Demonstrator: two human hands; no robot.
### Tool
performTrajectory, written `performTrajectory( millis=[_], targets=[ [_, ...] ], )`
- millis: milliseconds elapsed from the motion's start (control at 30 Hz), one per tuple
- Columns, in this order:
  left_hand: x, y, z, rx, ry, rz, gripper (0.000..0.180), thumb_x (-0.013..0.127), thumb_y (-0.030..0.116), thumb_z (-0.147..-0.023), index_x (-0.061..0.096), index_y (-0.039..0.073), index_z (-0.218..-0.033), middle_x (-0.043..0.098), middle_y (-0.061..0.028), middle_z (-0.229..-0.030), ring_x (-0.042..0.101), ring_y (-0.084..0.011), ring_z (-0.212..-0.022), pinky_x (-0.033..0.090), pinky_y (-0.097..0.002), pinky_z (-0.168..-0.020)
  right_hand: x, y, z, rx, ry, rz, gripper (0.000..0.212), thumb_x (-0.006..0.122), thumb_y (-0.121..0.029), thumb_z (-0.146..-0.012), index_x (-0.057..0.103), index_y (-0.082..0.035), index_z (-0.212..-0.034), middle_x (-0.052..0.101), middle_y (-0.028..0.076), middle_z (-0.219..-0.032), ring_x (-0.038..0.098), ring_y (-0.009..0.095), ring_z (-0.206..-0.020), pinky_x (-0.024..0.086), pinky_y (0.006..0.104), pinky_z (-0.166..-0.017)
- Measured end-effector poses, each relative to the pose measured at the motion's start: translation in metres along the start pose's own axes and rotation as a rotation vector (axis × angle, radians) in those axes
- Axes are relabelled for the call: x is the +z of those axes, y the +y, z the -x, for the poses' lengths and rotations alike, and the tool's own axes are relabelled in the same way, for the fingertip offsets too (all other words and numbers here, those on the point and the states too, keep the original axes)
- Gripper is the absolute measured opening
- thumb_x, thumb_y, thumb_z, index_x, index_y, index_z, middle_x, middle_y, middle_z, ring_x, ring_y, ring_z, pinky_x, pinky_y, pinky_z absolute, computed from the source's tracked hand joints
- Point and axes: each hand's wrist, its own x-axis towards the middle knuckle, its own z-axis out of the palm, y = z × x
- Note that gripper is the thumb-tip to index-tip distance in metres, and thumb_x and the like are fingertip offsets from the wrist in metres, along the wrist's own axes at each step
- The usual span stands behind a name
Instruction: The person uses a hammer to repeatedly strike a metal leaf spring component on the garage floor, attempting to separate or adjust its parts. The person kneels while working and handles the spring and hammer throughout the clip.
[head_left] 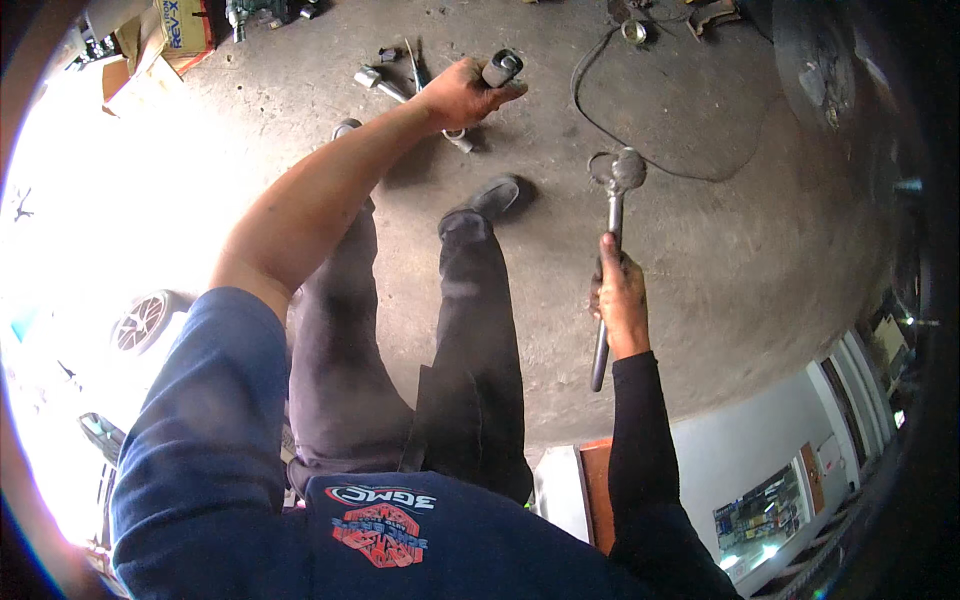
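Observation:
My left hand (462, 98) is closed around a dark cylindrical socket (503, 67), its hollow end showing past the fingers. Out to the right, my right hand (622, 298) grips a long metal ratchet (613, 212) partway along its handle, the thumb lying along the shaft. The ratchet's rounded head points away from me, and its handle end sticks out below the fist. On the floor by my left hand lie a round-headed metal tool (370, 78), a thin pointed tool (414, 66), a small dark piece (388, 55) and a silver socket-like part (459, 141).
My shoe (495, 197) stands on the concrete floor (740, 260). A dark cable (580, 100) curves over it at the far right. Cardboard boxes (185, 35) sit far left, with a green machine part (255, 10) beside them. A wheel (141, 322) shows in the glare at left.

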Motion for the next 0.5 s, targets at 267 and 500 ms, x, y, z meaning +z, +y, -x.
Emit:
performTrajectory(
  millis=[267,500],
  targets=[
    [0.005,-0.011,-0.007,0.08,0.011,-0.043,0.051,0.07,0.053,-0.096,0.07,0.002,-0.096,0.067,-0.0104,-0.074,0.063,-0.021,-0.07,0.051,-0.0392,-0.068,0.022,0.002,-0.008,-0.119,-0.03,0.166,0.065,0.06,-0.073,-0.094,0.046,-0.013,-0.073,0.041,-0.005,-0.064,0.04,0.006,-0.057,0.035,0.0266,-0.051],
    [-0.008,-0.012,-0.004,0.109,0.048,-0.034,0.045,0.071,0.048,-0.096,0.072,0.003,-0.1,0.07,-0.0129,-0.078,0.066,-0.0232,-0.073,0.053,-0.0413,-0.074,0.037,-0.002,-0.012,-0.023,-0.086,0.132,0.062,0.063,-0.072,-0.092,0.045,-0.015,-0.075,0.039,-0.006,-0.061,0.04,0.005,-0.051,0.035,0.0253,-0.047]
  ],
)
